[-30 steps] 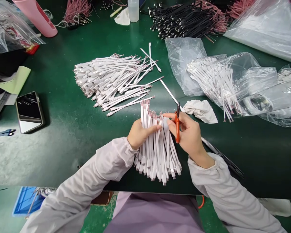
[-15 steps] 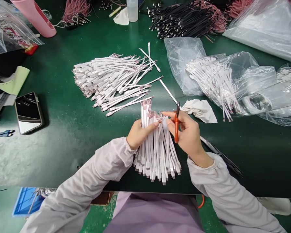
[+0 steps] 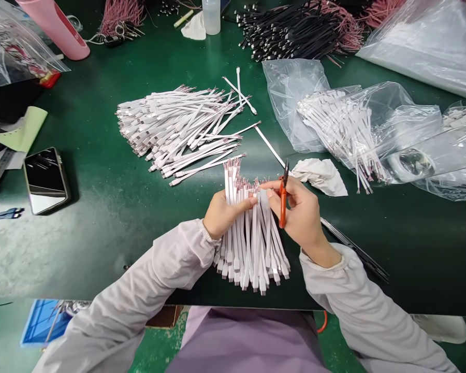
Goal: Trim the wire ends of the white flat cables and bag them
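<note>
A fanned bundle of short white cables (image 3: pixel 252 243) lies at the table's near edge, plug ends toward me and stripped pinkish wire ends pointing away. My left hand (image 3: pixel 225 212) grips the bundle near the wire ends, its thumb across the top. In my right hand (image 3: pixel 301 212) are small cutters with orange handles (image 3: pixel 282 204), held with their dark jaws pointing up and away. The right index finger and thumb reach to the wire ends at the bundle's right side. Beyond the bundle lies a larger pile of similar white cables (image 3: pixel 178 124).
Clear plastic bags (image 3: pixel 295 103) with white cables, a crumpled tissue (image 3: pixel 320 176) and thin dark rods (image 3: pixel 355 248) lie to the right. Black cables (image 3: pixel 295 31) are heaped at the back. A phone (image 3: pixel 46 181) and a pink cylindrical object (image 3: pixel 56 28) are on the left.
The wire ends under my fingers have shifted slightly, and the left thumb has moved a little to the right. The cutters stay in my right hand.
</note>
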The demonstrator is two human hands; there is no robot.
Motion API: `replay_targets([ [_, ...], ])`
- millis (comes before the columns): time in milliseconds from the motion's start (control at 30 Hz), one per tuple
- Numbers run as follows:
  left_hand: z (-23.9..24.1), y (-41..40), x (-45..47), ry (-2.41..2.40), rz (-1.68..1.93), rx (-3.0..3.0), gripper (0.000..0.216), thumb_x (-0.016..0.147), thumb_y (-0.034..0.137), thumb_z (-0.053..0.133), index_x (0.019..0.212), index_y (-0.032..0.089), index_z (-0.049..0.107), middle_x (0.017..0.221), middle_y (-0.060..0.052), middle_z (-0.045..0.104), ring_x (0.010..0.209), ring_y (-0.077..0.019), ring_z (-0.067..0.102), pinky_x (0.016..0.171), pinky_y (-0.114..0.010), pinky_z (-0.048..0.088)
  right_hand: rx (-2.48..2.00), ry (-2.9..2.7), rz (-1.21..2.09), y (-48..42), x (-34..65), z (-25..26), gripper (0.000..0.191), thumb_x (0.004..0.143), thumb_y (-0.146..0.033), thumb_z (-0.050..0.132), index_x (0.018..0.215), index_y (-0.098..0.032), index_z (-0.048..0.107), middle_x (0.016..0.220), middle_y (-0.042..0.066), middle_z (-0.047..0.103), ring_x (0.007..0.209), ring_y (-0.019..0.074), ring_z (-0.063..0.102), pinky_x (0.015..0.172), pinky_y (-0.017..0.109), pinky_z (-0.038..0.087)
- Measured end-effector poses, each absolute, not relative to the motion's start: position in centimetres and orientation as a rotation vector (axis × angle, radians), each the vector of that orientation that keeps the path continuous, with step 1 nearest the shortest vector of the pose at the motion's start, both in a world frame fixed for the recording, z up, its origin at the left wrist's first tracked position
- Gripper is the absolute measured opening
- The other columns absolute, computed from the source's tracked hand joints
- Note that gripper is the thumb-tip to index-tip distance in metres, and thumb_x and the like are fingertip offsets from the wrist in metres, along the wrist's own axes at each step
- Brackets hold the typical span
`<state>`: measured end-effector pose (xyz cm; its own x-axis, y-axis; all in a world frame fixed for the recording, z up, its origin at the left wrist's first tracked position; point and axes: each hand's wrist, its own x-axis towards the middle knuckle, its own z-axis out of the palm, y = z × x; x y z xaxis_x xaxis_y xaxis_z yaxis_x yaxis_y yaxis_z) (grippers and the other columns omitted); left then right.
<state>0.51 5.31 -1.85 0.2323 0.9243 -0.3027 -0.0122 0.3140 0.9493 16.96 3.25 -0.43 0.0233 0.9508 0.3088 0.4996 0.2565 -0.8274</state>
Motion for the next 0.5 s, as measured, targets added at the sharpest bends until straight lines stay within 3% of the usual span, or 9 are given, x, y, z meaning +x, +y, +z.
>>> replay_targets([
  [500, -1.9, 5.21, 0.74, 1.112, 0.881, 1.052, 0.028, 0.069, 0.036, 0.078, 0.085, 0.013, 0.072, 0.093, -0.008, 0.075, 0.089, -0.023, 0.068, 0.085, -0.034, 0.05, -1.441, -1.595, 0.626, 3.32, 16.86, -0.56, 0.015, 0.085, -0.026, 0.063, 0.096, -0.018, 0.069, 0.074, 0.0, 0.056, 0.066, 0.0137, 0.053, 0.066, 0.029, 0.045],
])
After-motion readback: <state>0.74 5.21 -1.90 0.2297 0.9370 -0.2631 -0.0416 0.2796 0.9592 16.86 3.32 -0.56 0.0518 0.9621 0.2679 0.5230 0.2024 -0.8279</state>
